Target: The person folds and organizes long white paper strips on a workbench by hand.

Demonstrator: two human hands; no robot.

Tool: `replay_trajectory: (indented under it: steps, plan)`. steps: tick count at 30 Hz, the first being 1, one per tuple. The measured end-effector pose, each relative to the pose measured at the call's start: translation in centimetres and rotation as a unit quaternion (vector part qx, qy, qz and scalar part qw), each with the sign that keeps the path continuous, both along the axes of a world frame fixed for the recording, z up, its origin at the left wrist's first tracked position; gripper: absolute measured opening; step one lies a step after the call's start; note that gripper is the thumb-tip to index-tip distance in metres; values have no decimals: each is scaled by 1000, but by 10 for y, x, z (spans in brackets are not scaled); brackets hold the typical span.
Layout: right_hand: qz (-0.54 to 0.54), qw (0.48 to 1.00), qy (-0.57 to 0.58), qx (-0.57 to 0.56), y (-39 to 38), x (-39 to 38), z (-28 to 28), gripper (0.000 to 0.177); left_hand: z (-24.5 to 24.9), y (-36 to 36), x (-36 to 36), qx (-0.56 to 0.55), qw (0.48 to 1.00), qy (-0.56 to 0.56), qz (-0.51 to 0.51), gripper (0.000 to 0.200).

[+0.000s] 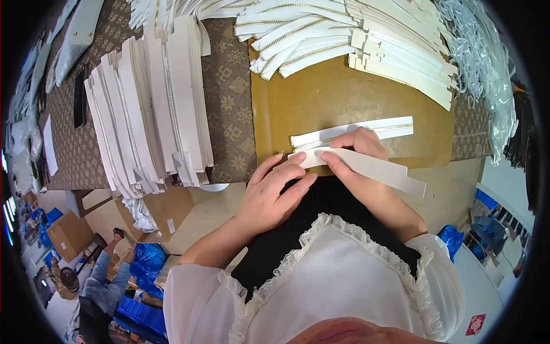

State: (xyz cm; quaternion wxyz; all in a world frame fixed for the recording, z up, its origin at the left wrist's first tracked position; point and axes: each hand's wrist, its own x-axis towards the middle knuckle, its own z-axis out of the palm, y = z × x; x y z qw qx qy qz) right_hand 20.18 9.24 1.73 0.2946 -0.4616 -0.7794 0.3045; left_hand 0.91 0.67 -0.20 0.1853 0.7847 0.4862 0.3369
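Note:
A white zipper with gold teeth (395, 127) lies near the front edge of the ochre mat (321, 97). Over its lower side is a pale flat strip (372, 169) with a stepped right end, slanting down to the right past the table edge. My right hand (361, 152) grips this strip, thumb on top, fingers behind it and over the zipper. My left hand (278, 192) touches the strip's left end with its fingertips, its other fingers spread apart.
Stacks of pale strips with zippers (152, 109) stand on the patterned cloth (229, 103) at left. More zippers (303, 34) and pale strips (401, 63) pile at the back. Clear plastic (481, 63) lies at right. Another person (103, 281) is at lower left, beyond boxes.

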Motion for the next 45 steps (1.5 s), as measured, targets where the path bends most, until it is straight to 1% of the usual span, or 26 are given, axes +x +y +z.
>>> replay_trajectory:
  steps: [3, 6, 11, 14, 19, 22, 27, 30, 31, 34, 39, 43, 45]
  plan:
    - [-2, 1000, 0, 4, 0, 0, 1, 22, -4, -3, 6, 5, 999, 22, 24, 31]
    - [10, 1000, -12, -23, 2, 1, 9, 14, -8, -2, 11, 30, 997, 47, 61, 29]
    - [42, 998, -39, 18, 9, 45, 12, 14, -8, -1, 8, 42, 996, 65, 45, 29]
    - [-47, 992, 8, -113, 4, 68, 19, 12, -8, 0, 7, 36, 997, 61, 41, 30]
    - [-41, 992, 11, -115, 0, 79, 15, 14, -3, 0, 10, 21, 997, 61, 52, 26]
    - [-74, 988, 44, -130, 0, 74, 14, 15, -4, -2, 11, 14, 996, 70, 60, 30]
    - [-78, 988, 23, -128, 2, 73, 14, 15, -3, -2, 13, 7, 996, 60, 62, 35]
    - [-85, 987, 20, -136, 2, 73, 14, 16, -2, -1, 12, 18, 994, 96, 41, 47]
    - [-85, 987, 21, -135, 2, 72, 14, 16, -1, 0, 12, 18, 994, 96, 42, 47]
    - [-93, 987, 11, -134, 3, 71, 14, 18, 7, 6, 14, 17, 988, 152, 21, 50]
    - [-98, 986, 1, -133, 3, 71, 15, 19, 11, 6, 15, -5, 985, 172, 32, 52]
    - [-86, 988, 7, -132, 4, 73, 14, 19, 17, 7, 13, -11, 983, 184, 24, 52]
    - [-69, 991, -13, -116, 4, 74, 15, 17, 18, 5, 14, -11, 979, 200, 25, 52]
